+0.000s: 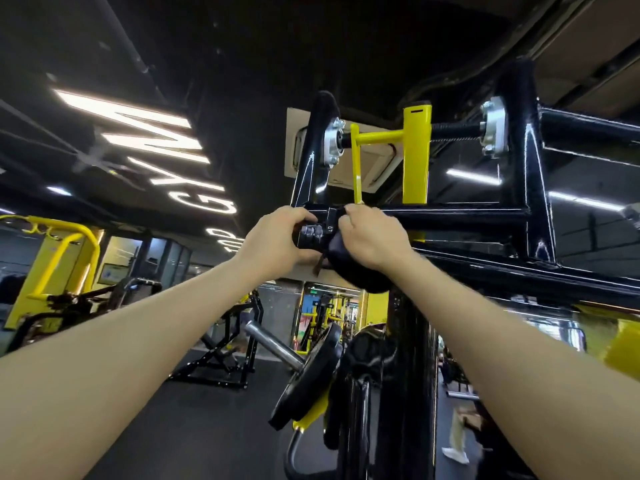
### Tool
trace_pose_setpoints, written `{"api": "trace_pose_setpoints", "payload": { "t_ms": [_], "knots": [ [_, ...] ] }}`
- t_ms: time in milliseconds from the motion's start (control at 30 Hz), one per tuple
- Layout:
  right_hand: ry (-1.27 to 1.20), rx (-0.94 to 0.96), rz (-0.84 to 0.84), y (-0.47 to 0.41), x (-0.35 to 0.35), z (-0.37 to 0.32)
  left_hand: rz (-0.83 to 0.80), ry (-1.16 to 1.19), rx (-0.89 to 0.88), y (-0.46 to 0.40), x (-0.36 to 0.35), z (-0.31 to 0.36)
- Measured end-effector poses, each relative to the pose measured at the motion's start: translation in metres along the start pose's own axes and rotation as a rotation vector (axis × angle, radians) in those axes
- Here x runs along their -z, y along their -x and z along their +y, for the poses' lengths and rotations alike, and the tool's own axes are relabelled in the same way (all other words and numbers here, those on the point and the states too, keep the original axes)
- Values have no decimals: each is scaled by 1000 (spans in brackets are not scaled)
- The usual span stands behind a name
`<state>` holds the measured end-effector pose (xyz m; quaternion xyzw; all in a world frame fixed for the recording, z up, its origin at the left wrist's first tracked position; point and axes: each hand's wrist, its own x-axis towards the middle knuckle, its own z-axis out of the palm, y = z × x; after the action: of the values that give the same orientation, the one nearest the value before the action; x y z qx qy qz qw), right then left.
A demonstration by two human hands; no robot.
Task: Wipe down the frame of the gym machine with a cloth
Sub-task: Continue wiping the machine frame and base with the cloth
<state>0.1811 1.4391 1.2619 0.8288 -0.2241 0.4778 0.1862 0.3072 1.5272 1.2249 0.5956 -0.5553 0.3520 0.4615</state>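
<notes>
A dark cloth, at centre, is bunched in the right hand, whose curled fingers press it to the black frame at a bolted joint, likely to rub around the bolts. At nine o'clock of it, the left hand grips the crossbar's end, seemingly for steadiness. A yellow bar rises at twelve o'clock.

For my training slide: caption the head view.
Both hands reach overhead, holding a dark cloth against the machine's black frame.
</notes>
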Motion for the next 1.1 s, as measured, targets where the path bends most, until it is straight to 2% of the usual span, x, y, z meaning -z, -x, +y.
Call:
{"api": "trace_pose_setpoints", "payload": {
  "t_ms": [33, 67, 167, 200, 300, 400, 433, 533, 600, 667, 733, 800, 867, 1000, 1100],
  "knots": [
    [-52, -35, -61, -6, 3, 1, 5, 8, 1, 1, 0, 1],
    [-54, -28, -49, -4, 1, 1, 4, 10, 1, 1, -1, 2],
    [23, 133, 217, 32, -18, 2, -6, 18, -2, 3, -1, 5],
    [14, 169, 258, 44, -22, 3, -3, 20, -2, 2, 0, 4],
    [10, 116, 164, 27, -13, 4, 6, 22, -6, 2, 0, 4],
    [-102, -45, -104, -5, 7, -3, 4, 16, -11, 3, 1, 5],
    [-106, -50, -113, -5, 7, -4, 0, 11, -10, 3, 1, 6],
    [25, 78, 139, 24, -12, -1, -14, -15, -9, 2, 2, 6],
    [33, 142, 217, 39, -15, -1, -4, -12, -25, 3, 0, 4],
    [8, 97, 111, 21, -6, -1, 13, -13, -40, 2, -1, 3],
    [-62, -8, -101, -5, 6, -3, 12, -5, -40, 2, -2, 3],
    [-131, -27, -181, -18, 12, -4, -1, -5, -35, 3, -1, 4],
    [-80, -36, -118, -11, 6, -3, -4, -13, -37, 3, -2, 5],
    [-79, 143, 225, 26, -17, 2, 10, -13, -40, 4, -3, 3],
    [-98, 247, 234, 41, -20, 12, 5, -10, -34, 3, -2, 4]
  ]
}}
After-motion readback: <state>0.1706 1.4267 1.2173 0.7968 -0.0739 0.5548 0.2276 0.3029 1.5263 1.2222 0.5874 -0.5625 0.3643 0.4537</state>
